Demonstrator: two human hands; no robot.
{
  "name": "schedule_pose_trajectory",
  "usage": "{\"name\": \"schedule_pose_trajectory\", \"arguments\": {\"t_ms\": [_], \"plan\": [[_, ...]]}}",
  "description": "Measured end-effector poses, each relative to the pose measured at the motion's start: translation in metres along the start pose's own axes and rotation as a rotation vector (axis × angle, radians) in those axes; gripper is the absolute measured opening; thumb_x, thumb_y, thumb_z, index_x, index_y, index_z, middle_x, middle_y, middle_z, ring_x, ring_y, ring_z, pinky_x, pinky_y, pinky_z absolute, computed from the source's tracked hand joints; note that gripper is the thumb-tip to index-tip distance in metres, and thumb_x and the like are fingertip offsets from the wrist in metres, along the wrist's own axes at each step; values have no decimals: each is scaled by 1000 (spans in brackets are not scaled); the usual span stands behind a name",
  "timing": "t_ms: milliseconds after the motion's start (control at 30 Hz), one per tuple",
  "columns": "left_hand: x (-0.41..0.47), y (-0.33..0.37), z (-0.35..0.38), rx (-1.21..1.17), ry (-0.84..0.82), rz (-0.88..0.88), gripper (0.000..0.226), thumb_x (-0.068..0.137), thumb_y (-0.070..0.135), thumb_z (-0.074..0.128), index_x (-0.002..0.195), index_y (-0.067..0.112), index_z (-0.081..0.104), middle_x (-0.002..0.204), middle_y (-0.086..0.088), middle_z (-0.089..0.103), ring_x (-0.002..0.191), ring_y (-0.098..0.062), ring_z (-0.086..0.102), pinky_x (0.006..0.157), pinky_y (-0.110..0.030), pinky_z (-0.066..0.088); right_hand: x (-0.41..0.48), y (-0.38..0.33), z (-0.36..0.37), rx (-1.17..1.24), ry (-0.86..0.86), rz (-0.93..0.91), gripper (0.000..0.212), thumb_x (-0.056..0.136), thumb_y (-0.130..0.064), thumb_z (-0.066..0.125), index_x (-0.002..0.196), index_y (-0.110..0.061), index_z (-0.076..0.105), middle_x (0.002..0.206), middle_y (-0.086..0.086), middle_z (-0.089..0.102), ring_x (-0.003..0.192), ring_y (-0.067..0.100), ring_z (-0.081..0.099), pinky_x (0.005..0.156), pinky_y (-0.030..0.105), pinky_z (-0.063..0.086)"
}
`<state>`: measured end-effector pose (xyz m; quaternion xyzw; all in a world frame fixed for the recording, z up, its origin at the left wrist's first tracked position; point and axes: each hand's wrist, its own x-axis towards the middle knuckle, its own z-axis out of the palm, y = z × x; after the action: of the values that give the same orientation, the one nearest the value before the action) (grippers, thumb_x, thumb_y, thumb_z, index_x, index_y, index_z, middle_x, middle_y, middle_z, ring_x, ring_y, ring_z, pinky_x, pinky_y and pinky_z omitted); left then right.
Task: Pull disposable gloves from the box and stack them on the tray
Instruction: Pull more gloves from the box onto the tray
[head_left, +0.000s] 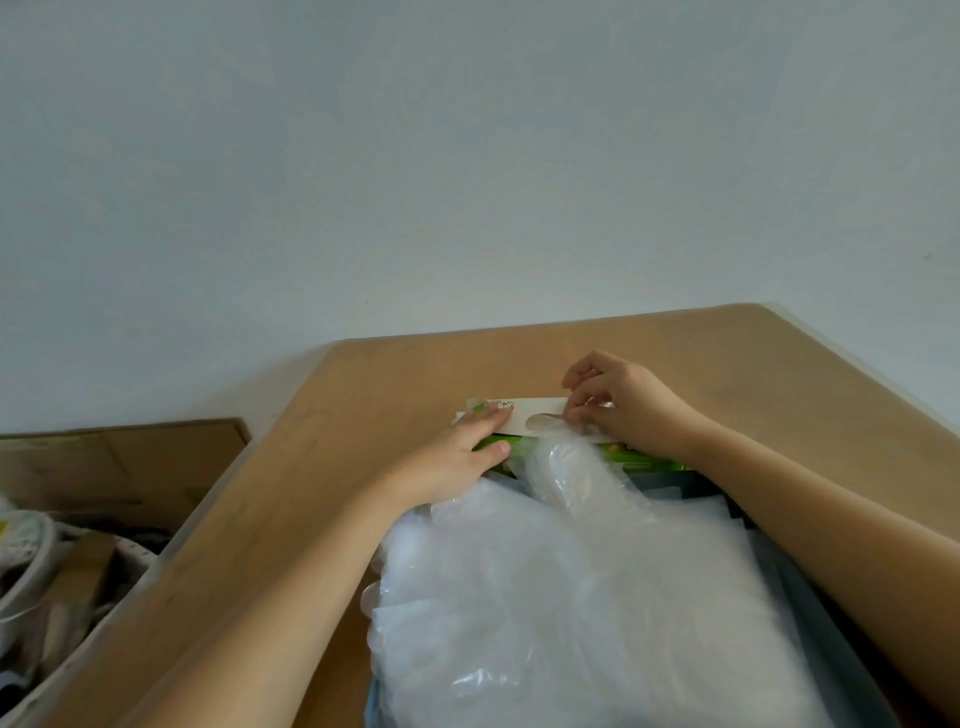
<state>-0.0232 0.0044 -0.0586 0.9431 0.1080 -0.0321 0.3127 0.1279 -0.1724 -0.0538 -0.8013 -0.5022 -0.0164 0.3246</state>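
Note:
A white and green glove box (535, 415) lies on the wooden table beyond a tall heap of clear disposable gloves (587, 597). The heap covers a dark tray (810, 587), of which only the right rim shows. My left hand (457, 457) rests flat on the left end of the box, fingers straight. My right hand (618, 400) pinches a clear glove (571, 467) at the box's oval opening. That glove trails down from the opening onto the heap.
The wooden table (322, 493) ends at a pale wall behind. To the left, below the table edge, stand a cardboard box (119, 462) and a basket of cluttered items (47, 582).

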Motion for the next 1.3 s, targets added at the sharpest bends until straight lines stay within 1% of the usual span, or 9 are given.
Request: {"name": "schedule_pose_trajectory", "arguments": {"t_ms": [167, 267, 433, 567, 700, 933, 1067, 1200, 1300], "plan": [[0, 0, 1, -35, 24, 29, 48, 103, 27, 40, 149, 31, 27, 160, 12, 10, 145, -1, 0, 112, -20, -1, 4, 6, -1, 177, 119, 149, 12, 89, -10, 63, 78, -8, 68, 99, -3, 60, 84, 13, 59, 75, 14, 45], [0, 0, 2, -42, 25, 32, 47, 103, 27, 39, 149, 31, 28, 160, 10, 9, 146, -3, -2, 114, -22, -2, 3, 7, -4, 342, 140, 218, 17, 91, -11, 61, 74, -16, 63, 96, -2, 63, 84, 13, 61, 75, 17, 50], [0, 1, 2, -19, 24, 33, 46, 104, 28, 37, 149, 30, 28, 160, 9, 8, 146, -4, -3, 115, -25, -3, -2, 5, 0, 77, -61, 43, 13, 77, -25, 78, 89, -29, 73, 117, -19, 48, 92, -5, 52, 77, 7, 39], [1, 2, 2, -17, 23, 29, 46, 104, 27, 37, 149, 29, 27, 161, 8, 7, 147, -6, -5, 116, -27, -4, 0, 3, 5, -71, -38, -17, 6, 84, -18, 71, 87, -16, 75, 117, -4, 53, 97, 8, 50, 79, 14, 34], [0, 2, 2, -25, 26, 31, 46, 104, 27, 37, 149, 29, 28, 161, 8, 7, 147, -6, -4, 116, -27, -3, -1, 2, 4, -125, -15, -37, 9, 89, -13, 64, 91, -6, 70, 116, 3, 52, 91, 10, 48, 70, 6, 29], [-1, 2, 2, -18, 26, 28, 46, 104, 28, 37, 149, 28, 29, 161, 8, 7, 147, -5, -5, 115, -26, -3, 1, -6, 3, -199, -244, -64, 28, 94, -24, 56, 118, -32, 67, 145, -12, 36, 134, 12, 25, 99, 12, 15], [-1, 3, 2, -15, 30, 21, 45, 104, 28, 37, 148, 29, 30, 160, 9, 7, 147, -5, -3, 116, -27, -2, 4, -2, 7, -209, -126, -69, 17, 91, -14, 61, 93, -17, 77, 128, -6, 55, 125, 14, 36, 93, 14, 25], [-1, 3, 3, -16, 28, 24, 45, 104, 29, 37, 148, 31, 29, 160, 9, 8, 147, -5, -3, 116, -27, -2, 1, -1, 5, -140, -78, -65, 11, 89, -18, 65, 90, -15, 76, 115, -6, 60, 110, 14, 43, 83, 15, 28], [-1, 2, 2, -17, 25, 26, 46, 103, 28, 37, 148, 29, 29, 160, 9, 8, 147, -5, -3, 116, -26, -2, 0, 0, 3, -70, -32, -39, 8, 87, -20, 67, 85, -18, 75, 108, -9, 59, 100, 8, 48, 88, 20, 34]]}}
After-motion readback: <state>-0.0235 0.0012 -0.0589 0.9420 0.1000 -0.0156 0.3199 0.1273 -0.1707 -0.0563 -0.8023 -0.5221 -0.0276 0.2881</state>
